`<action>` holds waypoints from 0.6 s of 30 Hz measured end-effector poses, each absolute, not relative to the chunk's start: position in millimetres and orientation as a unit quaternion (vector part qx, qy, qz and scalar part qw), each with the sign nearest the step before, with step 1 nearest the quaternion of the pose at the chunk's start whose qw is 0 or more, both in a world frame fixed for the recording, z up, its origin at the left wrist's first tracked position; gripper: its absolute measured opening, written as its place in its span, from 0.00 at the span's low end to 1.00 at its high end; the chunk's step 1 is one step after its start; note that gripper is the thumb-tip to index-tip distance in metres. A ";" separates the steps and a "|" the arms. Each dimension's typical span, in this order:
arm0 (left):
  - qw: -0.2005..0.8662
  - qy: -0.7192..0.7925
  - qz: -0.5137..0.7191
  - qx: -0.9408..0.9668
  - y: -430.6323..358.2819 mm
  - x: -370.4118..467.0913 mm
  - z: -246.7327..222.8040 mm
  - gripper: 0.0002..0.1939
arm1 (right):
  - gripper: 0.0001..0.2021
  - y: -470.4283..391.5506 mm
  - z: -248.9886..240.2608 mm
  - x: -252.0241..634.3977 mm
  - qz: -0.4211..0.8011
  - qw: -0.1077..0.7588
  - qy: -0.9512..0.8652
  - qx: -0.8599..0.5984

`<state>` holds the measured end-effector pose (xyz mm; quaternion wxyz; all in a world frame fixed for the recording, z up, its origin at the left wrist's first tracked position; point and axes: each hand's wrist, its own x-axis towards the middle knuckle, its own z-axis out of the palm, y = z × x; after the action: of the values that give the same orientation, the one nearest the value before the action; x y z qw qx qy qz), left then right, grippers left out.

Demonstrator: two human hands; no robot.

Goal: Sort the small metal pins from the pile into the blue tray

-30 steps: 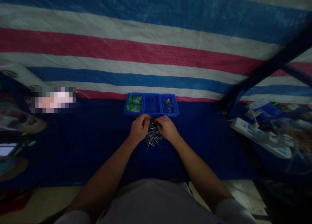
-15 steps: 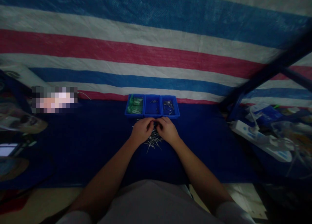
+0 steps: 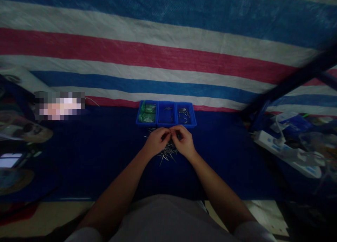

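My left hand (image 3: 157, 141) and my right hand (image 3: 183, 139) meet at the fingertips over a pile of thin metal pins (image 3: 167, 155). Both are closed in a pinch; whatever lies between the fingers is too small and dark to make out. Just beyond them stand three blue bins side by side. Small green-and-white packets fill the left bin (image 3: 138, 120). A few thin metal pieces lie in the middle bin (image 3: 164, 118), and more short metal pieces are in the right bin (image 3: 194, 121). My hands partly cover the pile.
A blue cloth (image 3: 105, 158) covers the table. On the right lie a white power strip (image 3: 286, 154) and plastic bags beside a dark metal frame (image 3: 273, 91). A phone-like bright screen (image 3: 10, 160) is at the left. Striped sheeting (image 3: 168, 56) hangs behind.
The fingers have shifted slightly, with the thumbs now closer together at the meeting point. The whole view has moved a little; the bins and pile look the same.
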<state>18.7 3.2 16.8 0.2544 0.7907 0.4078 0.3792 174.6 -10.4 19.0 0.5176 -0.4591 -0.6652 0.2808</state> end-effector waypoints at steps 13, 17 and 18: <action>0.357 0.456 0.436 0.689 2.4 17.0 17.8 0.06 | 0.08 -8.3 15.4 170.8 0.470 0.489 -0.584 -0.446; 0.352 0.456 0.441 0.688 4.0 14.9 16.6 0.08 | 0.08 -5.6 18.0 172.7 0.483 0.500 -0.561 -0.449; 0.348 0.457 0.441 0.690 4.5 14.4 16.6 0.08 | 0.08 -4.4 18.1 173.6 0.485 0.505 -0.553 -0.451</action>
<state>14.4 4.5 16.6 0.3477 0.6899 0.4567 0.4410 173.6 -4.4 18.1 0.5052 -0.4508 -0.5534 0.4850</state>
